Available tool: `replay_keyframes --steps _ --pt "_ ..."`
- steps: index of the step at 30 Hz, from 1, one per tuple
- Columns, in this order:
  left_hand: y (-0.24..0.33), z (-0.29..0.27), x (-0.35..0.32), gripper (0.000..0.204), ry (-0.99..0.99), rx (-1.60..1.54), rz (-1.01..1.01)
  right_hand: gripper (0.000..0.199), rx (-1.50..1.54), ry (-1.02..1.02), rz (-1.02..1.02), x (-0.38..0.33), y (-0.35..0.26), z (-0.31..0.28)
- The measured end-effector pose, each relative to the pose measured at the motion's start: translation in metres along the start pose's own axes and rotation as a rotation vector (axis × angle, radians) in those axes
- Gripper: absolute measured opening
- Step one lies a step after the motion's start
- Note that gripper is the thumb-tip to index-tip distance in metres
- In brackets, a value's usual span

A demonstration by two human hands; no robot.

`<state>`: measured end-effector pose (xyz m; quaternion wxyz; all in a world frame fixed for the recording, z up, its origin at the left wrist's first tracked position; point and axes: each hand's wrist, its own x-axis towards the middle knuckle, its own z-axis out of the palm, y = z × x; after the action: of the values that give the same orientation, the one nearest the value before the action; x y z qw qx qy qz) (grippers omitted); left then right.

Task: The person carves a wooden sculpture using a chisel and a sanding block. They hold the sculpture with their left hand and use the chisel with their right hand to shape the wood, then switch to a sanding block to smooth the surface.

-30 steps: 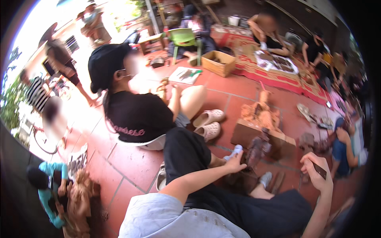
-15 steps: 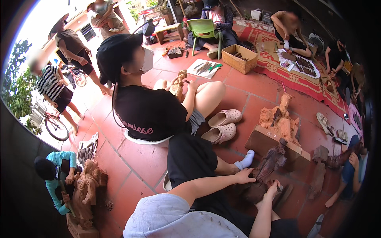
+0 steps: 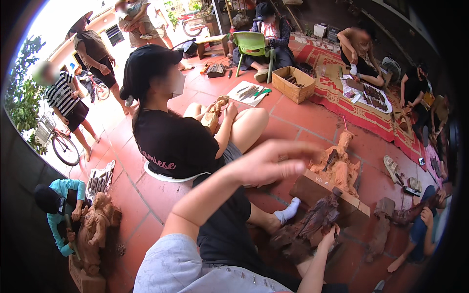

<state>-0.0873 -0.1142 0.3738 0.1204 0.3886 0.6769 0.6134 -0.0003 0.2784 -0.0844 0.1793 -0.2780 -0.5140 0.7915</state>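
Observation:
My left hand (image 3: 273, 161) is raised above my lap, its fingers stretched out to the right and smeared by motion; nothing shows in it. A dark brown carved wooden figure (image 3: 317, 215) leans by my feet. My right hand (image 3: 331, 236) is closed at its right side, around something small and dark that I cannot make out. Just beyond stands an orange-brown carved figure (image 3: 342, 166), with a dark object lying against it, next to a wooden block (image 3: 312, 187). My foot in a pale sock (image 3: 287, 211) rests left of the dark figure.
A seated person in black (image 3: 171, 141) carves a light figure (image 3: 213, 117) at my left. Another person works on a standing statue (image 3: 93, 234) at lower left. Chisels lie on a white sheet (image 3: 246, 94), near a cardboard box (image 3: 293, 88). A red patterned mat (image 3: 327, 93) lies behind.
My left hand has left the dark carved figure and swung up and to the left. My right hand stays by the figure. The whole view has shifted slightly.

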Motion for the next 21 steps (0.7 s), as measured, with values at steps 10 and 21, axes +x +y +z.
replay_keyframes --steps 10,21 --pt "0.098 -0.014 0.010 0.075 0.164 -0.273 0.996 0.044 -0.028 0.115 0.042 -0.013 -0.019 0.011" --pt "0.092 -0.013 0.003 0.065 0.228 -0.272 1.089 0.056 -0.017 0.065 0.077 -0.043 -0.046 0.000"
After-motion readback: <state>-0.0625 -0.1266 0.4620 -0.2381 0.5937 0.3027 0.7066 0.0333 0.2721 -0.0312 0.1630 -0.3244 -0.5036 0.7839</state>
